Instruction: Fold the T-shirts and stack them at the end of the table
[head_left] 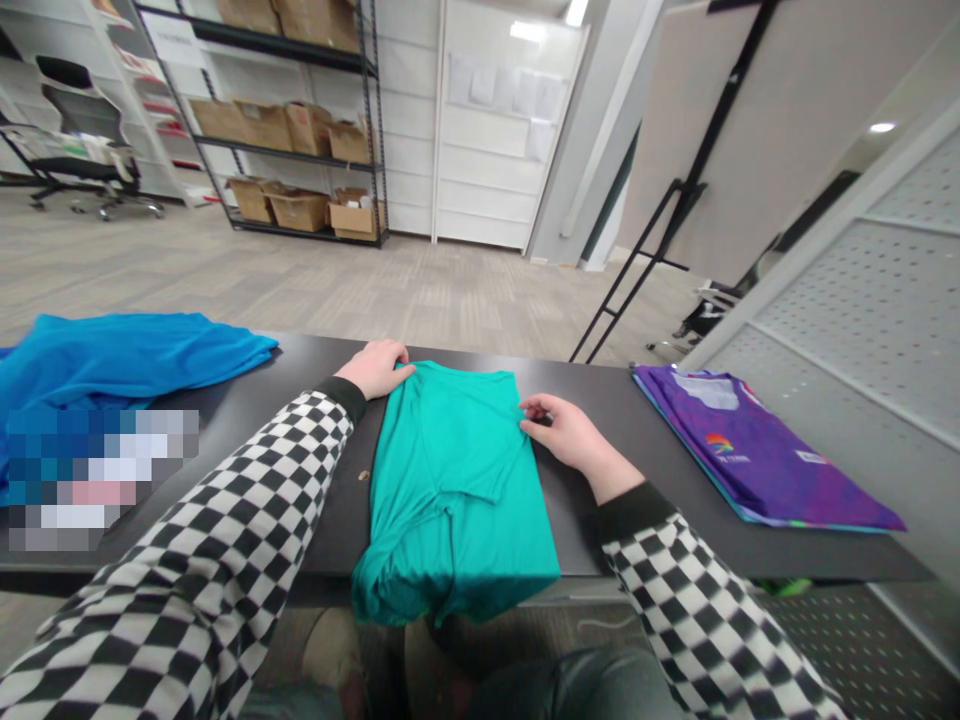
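The left hand's fingertips (403, 369) lie almost flat and slightly spread on the far corner of the teal T-shirt (454, 495), gripping nothing. The right hand's fingers (531, 408) curl loosely against the shirt's far right edge; whether they pinch the cloth, I can't tell. The left hand (373, 368) sits at the shirt's 11 o'clock, the right hand (568, 437) at its 2 o'clock, so the folded shirt lies between and just nearer the wearer than both. Its long axis runs 12 to 6 o'clock, with the bunched near end hanging over the edge of the dark table (300, 365). Checkered sleeves (202, 530) lead back from both wrists. A crumpled blue garment (112, 365) lies at 9 o'clock, a folded purple jersey (757, 455) at 3 o'clock.
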